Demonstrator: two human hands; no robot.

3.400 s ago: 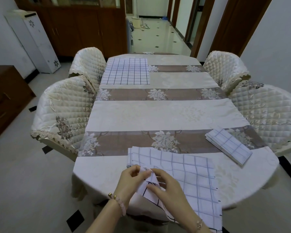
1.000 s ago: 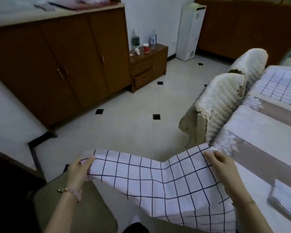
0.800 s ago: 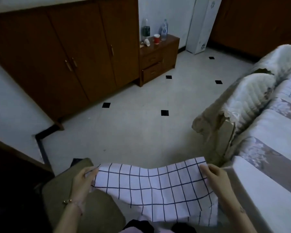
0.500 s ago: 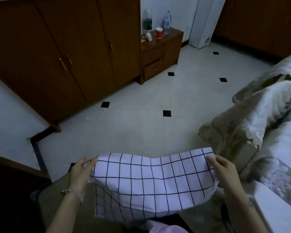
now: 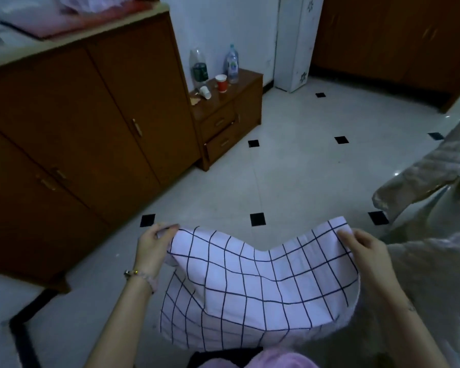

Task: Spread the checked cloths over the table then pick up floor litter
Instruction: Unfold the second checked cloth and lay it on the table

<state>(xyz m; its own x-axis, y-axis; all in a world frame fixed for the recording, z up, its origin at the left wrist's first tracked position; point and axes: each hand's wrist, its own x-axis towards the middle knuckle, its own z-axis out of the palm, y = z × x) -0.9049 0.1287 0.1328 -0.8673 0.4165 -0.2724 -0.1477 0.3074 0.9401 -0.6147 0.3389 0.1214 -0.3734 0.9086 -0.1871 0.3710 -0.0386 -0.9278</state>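
A white cloth with a dark checked grid [image 5: 260,285] hangs spread in the air in front of me, above the tiled floor. My left hand [image 5: 154,248] pinches its upper left corner. My right hand [image 5: 367,251] grips its upper right corner. The top edge of the cloth sags in the middle between the two hands, and the lower part droops toward my body. The table is out of view except for its covered edge and a quilted chair cover [image 5: 420,181] at the right.
A long brown wooden cabinet [image 5: 91,128] runs along the left. A low drawer unit [image 5: 229,115] beyond it carries bottles and a red cup [image 5: 221,83]. A white appliance [image 5: 295,43] stands in the far corner. The pale tiled floor [image 5: 290,176] has small black squares.
I have turned away from the table toward the cabinet side with the checked cloth unfolded between my hands. In the last second the cloth has risen slightly and its middle sags more.
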